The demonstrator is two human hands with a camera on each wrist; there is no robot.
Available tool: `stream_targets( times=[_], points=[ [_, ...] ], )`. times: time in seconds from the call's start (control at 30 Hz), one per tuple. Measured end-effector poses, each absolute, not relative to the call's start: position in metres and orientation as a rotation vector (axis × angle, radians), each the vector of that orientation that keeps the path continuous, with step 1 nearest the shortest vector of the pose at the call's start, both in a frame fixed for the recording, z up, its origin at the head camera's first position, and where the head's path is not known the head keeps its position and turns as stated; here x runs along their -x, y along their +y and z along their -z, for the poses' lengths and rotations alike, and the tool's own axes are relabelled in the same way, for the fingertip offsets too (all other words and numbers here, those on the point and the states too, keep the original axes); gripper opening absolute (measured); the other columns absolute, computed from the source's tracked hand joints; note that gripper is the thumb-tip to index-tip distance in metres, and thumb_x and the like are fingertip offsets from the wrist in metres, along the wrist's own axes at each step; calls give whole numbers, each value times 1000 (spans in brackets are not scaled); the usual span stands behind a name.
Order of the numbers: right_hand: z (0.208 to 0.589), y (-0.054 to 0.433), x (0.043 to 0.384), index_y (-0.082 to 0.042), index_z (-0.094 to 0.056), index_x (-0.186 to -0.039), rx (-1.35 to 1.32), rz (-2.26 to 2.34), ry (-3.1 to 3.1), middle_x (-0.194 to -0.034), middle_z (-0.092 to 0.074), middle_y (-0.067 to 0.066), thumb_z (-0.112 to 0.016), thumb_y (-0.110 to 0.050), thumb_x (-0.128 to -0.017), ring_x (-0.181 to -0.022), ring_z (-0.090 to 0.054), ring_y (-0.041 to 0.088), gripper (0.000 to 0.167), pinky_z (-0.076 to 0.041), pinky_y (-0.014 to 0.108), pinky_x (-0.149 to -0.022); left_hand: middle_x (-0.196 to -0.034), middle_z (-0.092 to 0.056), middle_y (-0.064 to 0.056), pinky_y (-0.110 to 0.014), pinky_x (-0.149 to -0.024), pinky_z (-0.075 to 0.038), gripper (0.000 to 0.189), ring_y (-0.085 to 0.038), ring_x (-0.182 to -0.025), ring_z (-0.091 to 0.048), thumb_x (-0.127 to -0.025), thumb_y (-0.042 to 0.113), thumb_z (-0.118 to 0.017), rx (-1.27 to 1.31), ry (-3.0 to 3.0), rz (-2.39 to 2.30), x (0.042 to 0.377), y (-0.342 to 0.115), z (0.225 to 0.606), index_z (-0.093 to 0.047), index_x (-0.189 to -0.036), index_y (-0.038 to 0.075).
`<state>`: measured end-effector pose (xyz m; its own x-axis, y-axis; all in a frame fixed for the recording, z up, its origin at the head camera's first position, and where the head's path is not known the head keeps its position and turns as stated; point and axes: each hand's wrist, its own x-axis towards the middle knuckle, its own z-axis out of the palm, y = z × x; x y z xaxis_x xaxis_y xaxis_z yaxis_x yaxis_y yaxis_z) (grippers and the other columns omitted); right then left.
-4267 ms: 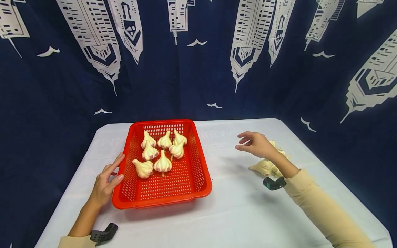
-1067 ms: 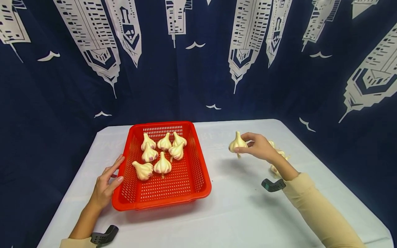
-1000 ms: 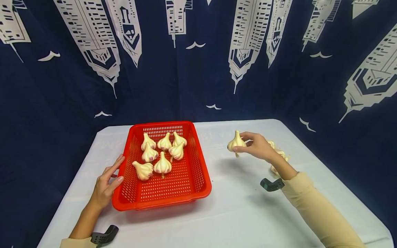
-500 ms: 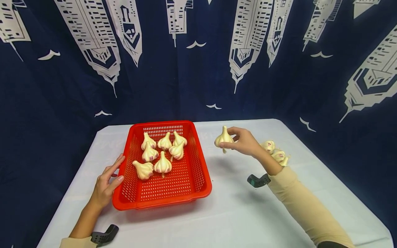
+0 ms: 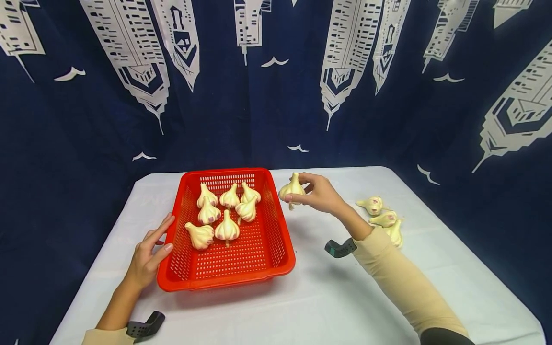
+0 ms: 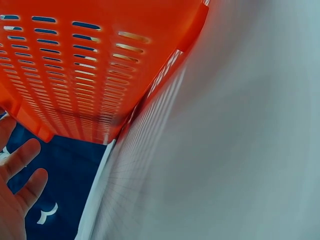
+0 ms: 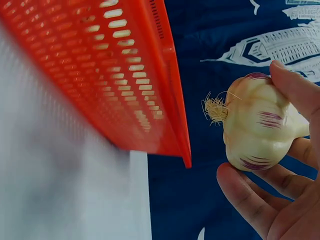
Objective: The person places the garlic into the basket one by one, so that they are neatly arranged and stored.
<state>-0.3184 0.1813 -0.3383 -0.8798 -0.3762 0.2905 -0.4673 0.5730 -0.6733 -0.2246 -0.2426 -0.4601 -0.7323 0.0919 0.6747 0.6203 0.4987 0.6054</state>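
Note:
A garlic bulb [image 5: 291, 188], stem up and roots down, is gripped between the thumb and fingers of my right hand [image 5: 320, 192], just off the right rim of the red plastic basket [image 5: 276, 230]. The right wrist view shows this garlic bulb [image 7: 260, 122] with purple streaks, its roots facing the basket wall [image 7: 125, 65]. My left hand [image 5: 146, 254] rests along the basket's left side, fingers fairly straight against the rim. Several garlic bulbs [image 5: 226, 226] lie inside the basket, mostly toward its back and left. In the left wrist view, the left fingers [image 6: 22, 159] are spread beside the basket.
On the right of the white-covered table [image 5: 345, 297] lies a small group of garlic bulbs [image 5: 384, 219]. A dark blue curtain [image 5: 276, 105] with white building prints hangs behind the table. Each wrist carries a black camera band [image 5: 340, 248].
My right hand has picked up a garlic bulb from the right group and carried it left to the basket's right rim. The left hand and the basket have stayed in place.

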Motion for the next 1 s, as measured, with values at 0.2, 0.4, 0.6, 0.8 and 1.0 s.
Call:
stream_targets(
  times=[0.2,0.4,0.6,0.8,1.0],
  points=[
    [333,161,319,-1,-63,-125,-786,-1207,-2656,-107,-69,11,-80,-28,-83,-76,-67,23,53,-56,32,-61,-147,-48,-16,-17,-79,-38,63,-3,-103,-49,-80,5,-56,591,-2165,1207,225,-243,459,-53,-143,6],
    [330,142,322,0,-64,-125,-842,-1210,-2650,-108,-69,14,-76,-27,-87,-75,-68,23,48,-56,32,-61,-147,-47,-16,-17,-79,-37,62,-2,-104,-48,-80,5,-55,594,-2168,1205,225,-244,459,-52,-143,4],
    [329,124,325,-4,-70,-120,-899,-1153,-2673,-108,-72,10,-76,-26,-87,-75,-70,18,40,-54,29,-61,-148,-47,-16,-18,-79,-38,62,-2,-104,-48,-81,5,-55,590,-2177,1200,225,-244,458,-52,-143,4],
    [328,105,327,-4,-74,-109,-998,-1063,-2691,-85,-70,3,-79,-26,-84,-54,-51,9,34,-38,23,-50,-148,-46,-16,-20,-78,-39,62,-2,-104,-48,-81,5,-55,591,-2185,1184,225,-244,458,-51,-143,3],
    [324,84,330,-7,-76,-101,-1065,-961,-2760,-87,-71,-3,-83,-28,-79,-68,-51,11,32,-43,23,-63,-148,-46,-16,-20,-78,-39,62,-1,-105,-47,-82,6,-55,579,-2195,1174,225,-245,458,-51,-143,3]
  ],
)
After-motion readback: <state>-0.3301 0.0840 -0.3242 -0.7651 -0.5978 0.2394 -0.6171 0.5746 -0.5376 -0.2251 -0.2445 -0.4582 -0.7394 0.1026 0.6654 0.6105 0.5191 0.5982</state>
